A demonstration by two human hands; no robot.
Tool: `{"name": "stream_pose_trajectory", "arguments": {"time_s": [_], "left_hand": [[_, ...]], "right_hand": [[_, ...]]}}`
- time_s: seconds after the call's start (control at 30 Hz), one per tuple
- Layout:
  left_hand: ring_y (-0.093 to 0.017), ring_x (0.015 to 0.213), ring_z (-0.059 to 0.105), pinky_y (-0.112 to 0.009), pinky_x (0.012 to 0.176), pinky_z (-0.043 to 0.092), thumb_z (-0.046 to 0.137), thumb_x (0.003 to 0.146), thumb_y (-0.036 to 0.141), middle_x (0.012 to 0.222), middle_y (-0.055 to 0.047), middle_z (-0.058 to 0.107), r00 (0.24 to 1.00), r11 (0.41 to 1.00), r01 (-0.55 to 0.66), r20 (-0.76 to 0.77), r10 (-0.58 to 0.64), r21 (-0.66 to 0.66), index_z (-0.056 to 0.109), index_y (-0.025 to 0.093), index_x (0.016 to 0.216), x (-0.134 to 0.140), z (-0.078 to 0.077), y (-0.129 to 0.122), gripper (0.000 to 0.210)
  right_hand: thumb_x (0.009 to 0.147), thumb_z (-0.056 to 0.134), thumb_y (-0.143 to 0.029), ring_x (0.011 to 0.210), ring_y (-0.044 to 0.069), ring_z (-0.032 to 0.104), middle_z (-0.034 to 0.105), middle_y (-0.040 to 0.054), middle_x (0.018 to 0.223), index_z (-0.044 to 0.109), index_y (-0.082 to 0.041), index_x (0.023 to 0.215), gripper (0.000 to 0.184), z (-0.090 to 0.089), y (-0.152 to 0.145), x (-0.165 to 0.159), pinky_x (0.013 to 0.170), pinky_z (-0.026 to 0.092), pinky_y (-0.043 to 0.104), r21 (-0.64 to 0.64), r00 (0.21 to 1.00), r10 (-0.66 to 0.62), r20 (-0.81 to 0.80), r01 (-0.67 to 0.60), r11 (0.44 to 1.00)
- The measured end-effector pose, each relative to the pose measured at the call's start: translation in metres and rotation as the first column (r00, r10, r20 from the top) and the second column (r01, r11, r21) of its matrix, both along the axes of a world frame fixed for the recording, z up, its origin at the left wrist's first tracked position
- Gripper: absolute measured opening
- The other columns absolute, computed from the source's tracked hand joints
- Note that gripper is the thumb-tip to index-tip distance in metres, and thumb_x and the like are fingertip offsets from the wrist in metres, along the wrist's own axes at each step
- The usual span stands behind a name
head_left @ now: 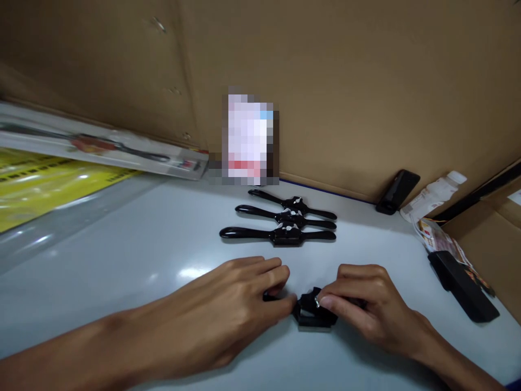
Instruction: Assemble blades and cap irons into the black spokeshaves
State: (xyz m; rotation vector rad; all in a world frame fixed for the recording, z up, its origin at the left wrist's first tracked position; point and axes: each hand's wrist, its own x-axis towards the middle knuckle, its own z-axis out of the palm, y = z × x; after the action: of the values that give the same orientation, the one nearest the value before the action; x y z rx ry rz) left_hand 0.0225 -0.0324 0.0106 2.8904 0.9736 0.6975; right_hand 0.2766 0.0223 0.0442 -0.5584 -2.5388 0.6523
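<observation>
A black spokeshave [313,314] lies low in the view on the grey-white table, its metal sole edge toward me. My left hand [248,296] is closed around its left handle, which is mostly hidden by the fingers. With thumb and forefinger, my right hand [362,304] pinches a small silver screw on the spokeshave's body. The right handle is largely covered by that hand. Beyond my hands, three more black spokeshaves lie in a column: a near one [285,235], a middle one [291,217] and a far one [297,203].
A blurred-out upright item [248,141] stands against the cardboard wall [345,81]. At left are a long packaged tool [101,144] and a yellow sheet [49,182]. On the right sit a black object [398,191], a plastic bottle [435,195] and a black case-like piece [464,287].
</observation>
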Motion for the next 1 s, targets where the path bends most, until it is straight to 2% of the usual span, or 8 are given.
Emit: {"name": "stream_pose_trajectory", "arguments": {"time_s": [0.13, 0.23, 0.33, 0.5, 0.57, 0.63, 0.77, 1.0], "left_hand": [[-0.022, 0.073, 0.056, -0.033, 0.062, 0.043, 0.053, 0.079, -0.004, 0.086, -0.003, 0.062, 1.000, 1.000, -0.003, -0.003, 0.003, 0.003, 0.068, 0.020, 0.105, -0.001, -0.001, -0.001, 0.039], [-0.021, 0.073, 0.056, -0.033, 0.063, 0.043, 0.053, 0.080, -0.004, 0.086, -0.003, 0.062, 1.000, 1.000, -0.005, 0.001, 0.005, 0.008, 0.067, 0.020, 0.104, -0.001, -0.001, -0.002, 0.037], [-0.021, 0.073, 0.056, -0.032, 0.063, 0.042, 0.053, 0.077, -0.004, 0.086, -0.003, 0.062, 1.000, 1.000, -0.003, 0.005, 0.003, -0.006, 0.066, 0.021, 0.099, 0.000, 0.000, -0.002, 0.036], [-0.021, 0.073, 0.056, -0.033, 0.063, 0.043, 0.053, 0.077, -0.004, 0.087, -0.003, 0.062, 1.000, 1.000, -0.005, 0.004, 0.005, -0.014, 0.067, 0.020, 0.102, 0.000, -0.001, -0.001, 0.037], [-0.022, 0.073, 0.056, -0.033, 0.062, 0.043, 0.052, 0.078, -0.004, 0.087, -0.004, 0.063, 1.000, 1.000, -0.003, 0.002, 0.003, -0.011, 0.068, 0.019, 0.101, 0.000, 0.000, -0.002, 0.036], [-0.022, 0.073, 0.057, -0.033, 0.062, 0.044, 0.050, 0.082, -0.003, 0.086, -0.004, 0.063, 1.000, 1.000, 0.002, 0.007, -0.002, -0.016, 0.068, 0.019, 0.099, 0.000, 0.000, -0.002, 0.033], [-0.021, 0.075, 0.061, -0.032, 0.066, 0.048, 0.050, 0.097, 0.007, 0.089, -0.004, 0.066, 0.999, 0.999, -0.030, 0.027, 0.031, -0.035, 0.068, 0.018, 0.114, 0.001, 0.001, -0.004, 0.027], [-0.021, 0.079, 0.064, -0.032, 0.069, 0.053, 0.044, 0.102, 0.008, 0.094, -0.006, 0.068, 1.000, 1.000, -0.007, -0.013, 0.007, 0.013, 0.067, 0.018, 0.129, -0.001, -0.001, -0.003, 0.037]], "right_hand": [[0.111, 0.053, -0.035, 0.060, 0.012, 0.055, 0.066, 0.0034, 0.069, 0.081, -0.013, 0.096, 0.039, -0.003, 0.002, 0.002, 0.056, 0.038, 0.024, 0.028, 0.999, 0.032, 0.034, -0.033, 0.999], [0.111, 0.050, -0.033, 0.059, 0.012, 0.052, 0.064, 0.0037, 0.067, 0.077, -0.012, 0.082, 0.045, -0.006, 0.003, 0.002, 0.056, 0.036, 0.026, 0.105, 0.997, -0.027, 0.075, 0.019, 0.994], [0.111, 0.051, -0.034, 0.055, 0.011, 0.048, 0.059, 0.0018, 0.062, 0.071, -0.014, 0.068, 0.052, -0.006, 0.001, 0.002, 0.053, 0.033, 0.026, 0.053, 0.998, -0.014, 0.065, 0.011, 0.999], [0.112, 0.049, -0.034, 0.059, 0.012, 0.054, 0.064, 0.0028, 0.066, 0.080, -0.014, 0.088, 0.044, -0.005, 0.000, 0.001, 0.055, 0.035, 0.025, 0.044, 0.997, 0.022, 0.069, -0.025, 0.999], [0.112, 0.049, -0.033, 0.058, 0.012, 0.053, 0.064, 0.0035, 0.065, 0.079, -0.013, 0.083, 0.046, -0.004, 0.000, 0.001, 0.055, 0.035, 0.026, 0.076, 0.997, -0.011, 0.076, 0.005, 0.997], [0.110, 0.052, -0.033, 0.056, 0.012, 0.051, 0.063, 0.0028, 0.063, 0.077, -0.013, 0.076, 0.047, -0.003, 0.001, 0.001, 0.054, 0.035, 0.026, 0.018, 0.999, -0.008, 0.049, 0.007, 1.000], [0.108, 0.057, -0.030, 0.056, 0.010, 0.055, 0.069, 0.0017, 0.068, 0.081, -0.015, 0.091, 0.033, 0.001, 0.003, 0.002, 0.053, 0.037, 0.023, -0.151, 0.998, -0.037, -0.042, 0.031, 0.988], [0.110, 0.048, -0.029, 0.060, 0.012, 0.052, 0.065, 0.0017, 0.069, 0.077, -0.017, 0.084, 0.041, -0.003, 0.010, 0.008, 0.059, 0.037, 0.026, -0.013, 0.989, -0.041, 0.143, 0.043, 0.999]]}}
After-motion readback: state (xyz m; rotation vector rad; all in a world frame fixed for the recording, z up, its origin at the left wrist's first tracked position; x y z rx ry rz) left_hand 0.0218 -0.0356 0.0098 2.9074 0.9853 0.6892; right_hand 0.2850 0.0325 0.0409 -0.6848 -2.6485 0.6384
